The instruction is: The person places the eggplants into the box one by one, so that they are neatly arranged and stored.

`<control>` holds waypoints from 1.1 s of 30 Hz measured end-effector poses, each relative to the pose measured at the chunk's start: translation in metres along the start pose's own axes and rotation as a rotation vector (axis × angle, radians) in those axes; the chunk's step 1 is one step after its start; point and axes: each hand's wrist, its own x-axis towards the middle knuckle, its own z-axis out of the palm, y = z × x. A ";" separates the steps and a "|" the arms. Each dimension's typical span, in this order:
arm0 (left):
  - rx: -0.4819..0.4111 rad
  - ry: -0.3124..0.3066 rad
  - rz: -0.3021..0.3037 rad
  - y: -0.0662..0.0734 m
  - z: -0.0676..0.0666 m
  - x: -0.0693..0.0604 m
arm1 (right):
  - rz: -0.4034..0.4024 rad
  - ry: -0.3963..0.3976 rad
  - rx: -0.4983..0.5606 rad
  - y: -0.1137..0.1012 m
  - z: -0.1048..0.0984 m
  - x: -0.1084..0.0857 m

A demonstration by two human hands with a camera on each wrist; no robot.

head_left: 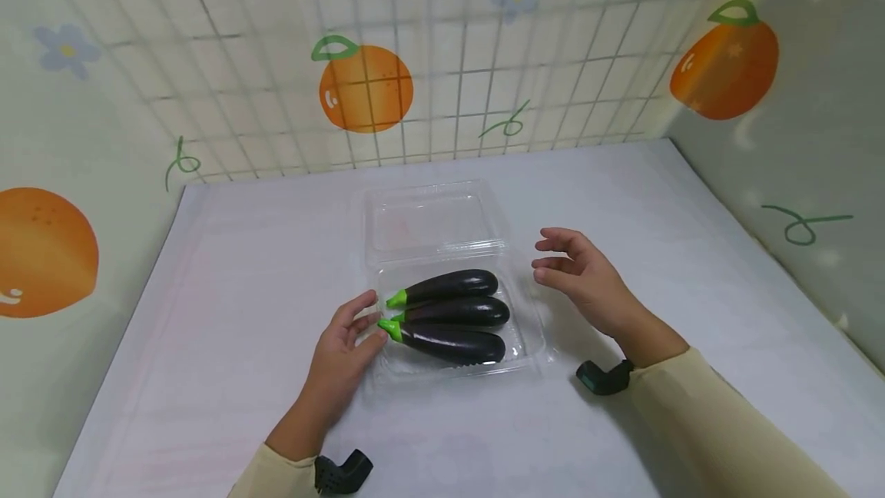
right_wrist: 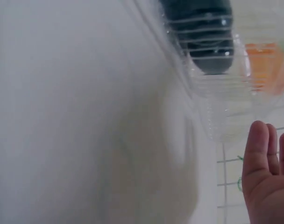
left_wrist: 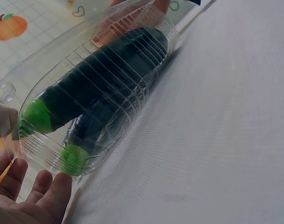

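Note:
Three dark eggplants with green stems, the lowest one (head_left: pixel 452 344) nearest the person, lie in the base of a clear plastic box (head_left: pixel 528 329). My left hand (head_left: pixel 340 352) is at the box's left edge, fingers relaxed beside the green stems. The left wrist view shows this hand (left_wrist: pixel 37 198) by the ribbed wall, with eggplants (left_wrist: pixel 100 70) behind the plastic. To the right of the box, my right hand (head_left: pixel 588 283) is held apart from it, fingers loosely bent and holding nothing. In the right wrist view its fingers (right_wrist: pixel 257 149) are near the box's corner.
The box's lid (head_left: pixel 435 217) lies folded back, away from the person, joined to the base. A white cloth (head_left: pixel 263 267) covers the table. Curtains with orange prints (head_left: pixel 366 89) and a grid pattern stand behind and at both sides. Each wrist wears a black device (head_left: pixel 343 473).

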 end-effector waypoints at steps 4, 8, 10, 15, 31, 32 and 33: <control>0.003 -0.002 0.010 -0.002 -0.001 0.001 | 0.021 -0.026 0.026 0.005 0.004 0.011; 0.001 -0.007 0.017 -0.004 -0.002 0.002 | 0.024 -0.063 0.034 0.009 0.006 0.018; -0.006 -0.009 0.018 -0.004 -0.002 0.003 | 0.027 -0.081 0.020 0.010 0.006 0.022; -0.015 -0.013 0.015 -0.004 -0.002 0.002 | 0.048 -0.136 -0.030 0.014 0.004 0.033; 0.008 -0.016 0.016 -0.004 -0.004 0.004 | 0.087 -0.331 0.009 0.014 -0.001 0.063; 0.010 -0.017 0.017 -0.005 -0.004 0.004 | 0.077 -0.339 0.033 0.016 -0.001 0.064; 0.011 -0.018 0.018 -0.004 -0.004 0.003 | 0.071 -0.345 0.057 0.017 -0.001 0.064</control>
